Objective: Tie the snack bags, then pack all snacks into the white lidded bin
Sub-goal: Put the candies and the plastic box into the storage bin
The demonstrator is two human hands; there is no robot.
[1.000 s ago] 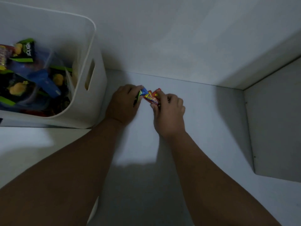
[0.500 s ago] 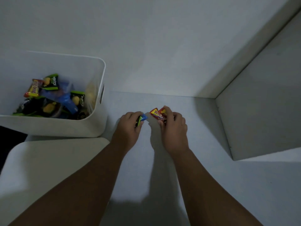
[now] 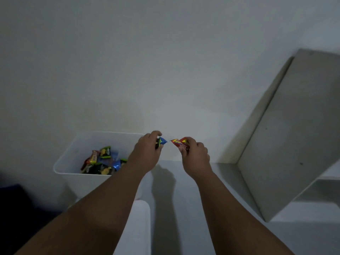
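Leftward, white bin (image 3: 73, 151) partly behind left forearm (image 3: 103, 205); grey board (image 3: 294, 135) rightward.

Bin (image 3: 68, 162) stands at 9 o'clock of the hands, mouth open from above; snacks (image 3: 100, 161) cover only its floor, and its walls rise above them. Left hand (image 3: 147, 153), gripping a blue packet (image 3: 162, 140), hangs at the bin's right rim, and its forearm crosses the near right corner. Right hand (image 3: 195, 159) grips a red packet (image 3: 179, 142); a small gap separates the packet tips. Wall (image 3: 165, 70) closes 12 o'clock. Panel (image 3: 294, 135) blocks 3 o'clock. Bare surface (image 3: 184, 208) lies open at 6 o'clock between the forearms. Lid (image 3: 136, 227) lies flat at 7 o'clock, just before the bin.
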